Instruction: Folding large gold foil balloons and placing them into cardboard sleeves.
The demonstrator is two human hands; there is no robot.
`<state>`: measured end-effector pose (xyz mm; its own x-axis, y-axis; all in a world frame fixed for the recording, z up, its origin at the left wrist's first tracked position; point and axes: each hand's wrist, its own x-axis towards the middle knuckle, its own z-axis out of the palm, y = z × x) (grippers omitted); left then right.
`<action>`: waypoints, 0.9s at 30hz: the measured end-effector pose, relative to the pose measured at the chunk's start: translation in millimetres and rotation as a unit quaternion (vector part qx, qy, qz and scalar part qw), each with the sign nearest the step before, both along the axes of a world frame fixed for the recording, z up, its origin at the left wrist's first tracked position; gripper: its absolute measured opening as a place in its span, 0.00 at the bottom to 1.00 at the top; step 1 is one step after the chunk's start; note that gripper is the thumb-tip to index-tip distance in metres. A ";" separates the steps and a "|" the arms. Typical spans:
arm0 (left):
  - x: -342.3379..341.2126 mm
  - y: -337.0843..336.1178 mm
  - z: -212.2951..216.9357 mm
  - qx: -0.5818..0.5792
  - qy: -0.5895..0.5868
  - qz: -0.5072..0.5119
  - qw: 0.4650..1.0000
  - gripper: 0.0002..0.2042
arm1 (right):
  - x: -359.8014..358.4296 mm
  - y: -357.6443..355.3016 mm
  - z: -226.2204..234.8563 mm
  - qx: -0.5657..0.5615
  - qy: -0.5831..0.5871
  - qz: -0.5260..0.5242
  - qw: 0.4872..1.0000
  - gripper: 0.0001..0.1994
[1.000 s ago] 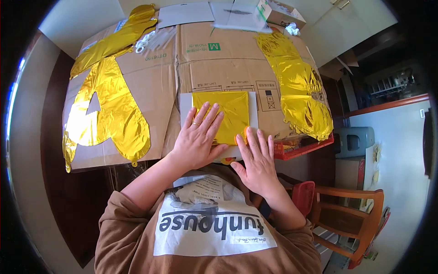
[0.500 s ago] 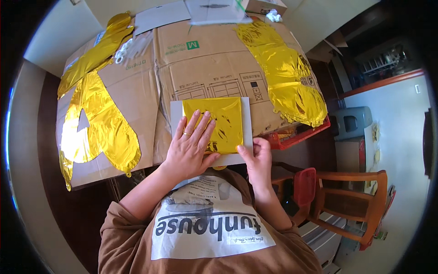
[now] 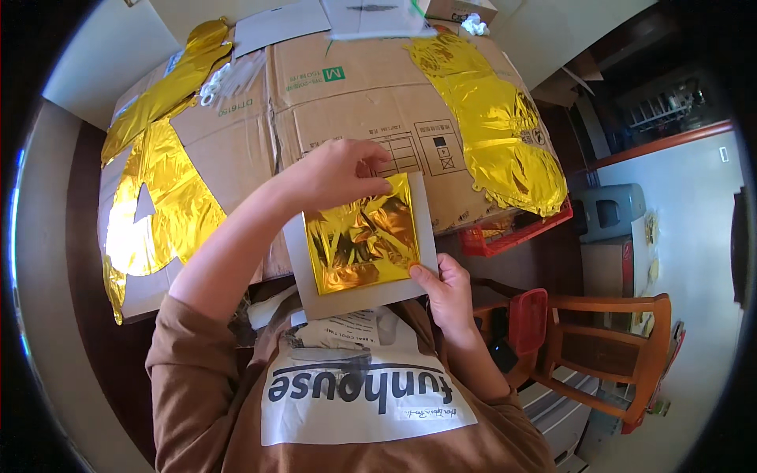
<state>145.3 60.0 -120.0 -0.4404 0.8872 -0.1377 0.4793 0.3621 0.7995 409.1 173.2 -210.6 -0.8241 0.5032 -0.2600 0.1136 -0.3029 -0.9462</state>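
Note:
A folded square of shiny gold foil lies on a pale grey card tilted in front of my body. My right hand grips the lower right side of the card, its thumb pressed on the foil's corner. At the upper edge of the foil is my left hand, fingers curled and apart from the thumb. The left thumb tip is close to the foil edge; whether it touches I cannot tell. Flat gold foil balloons lie around: a letter-shaped one at the left, a wide one at the right.
A flattened cardboard sheet covers the table. White-handled scissors lie at its upper left, grey boards at the far edge. Beyond the right edge are a red basket, a wooden chair and a grey-blue plastic stool.
My left hand has lifted off the foil and moved to its far edge, fingers now curled. The card has tilted and come nearer my body, with my right hand still holding it.

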 end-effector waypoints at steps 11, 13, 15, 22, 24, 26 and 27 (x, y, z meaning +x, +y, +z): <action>-28.9 33.0 -22.4 -0.146 -0.282 -0.107 0.942 0.10 | 5.4 1.0 -7.0 -0.044 0.042 -0.013 0.998 0.17; -29.7 32.9 -21.2 -0.147 -0.328 -0.099 0.928 0.09 | 6.5 1.6 -6.3 -0.051 0.049 -0.009 0.997 0.17; -29.2 32.0 -17.4 -0.142 -0.380 -0.085 0.910 0.09 | 6.2 1.5 -5.5 -0.051 0.055 -0.005 0.997 0.17; -21.9 34.8 -16.1 -0.128 -0.360 -0.059 0.922 0.13 | 3.7 0.6 -0.3 -0.038 0.055 0.009 0.998 0.16; -19.6 35.9 -8.9 -0.142 -0.253 -0.080 0.954 0.15 | 3.9 0.7 0.2 -0.035 0.055 0.012 0.998 0.16; -13.8 36.0 -6.0 -0.146 -0.269 -0.054 0.950 0.16 | 3.4 -0.2 -0.5 -0.036 0.063 0.009 0.997 0.16; -11.9 35.4 -4.7 -0.147 -0.277 -0.041 0.949 0.16 | 3.1 -0.9 -0.4 -0.036 0.066 0.007 0.997 0.16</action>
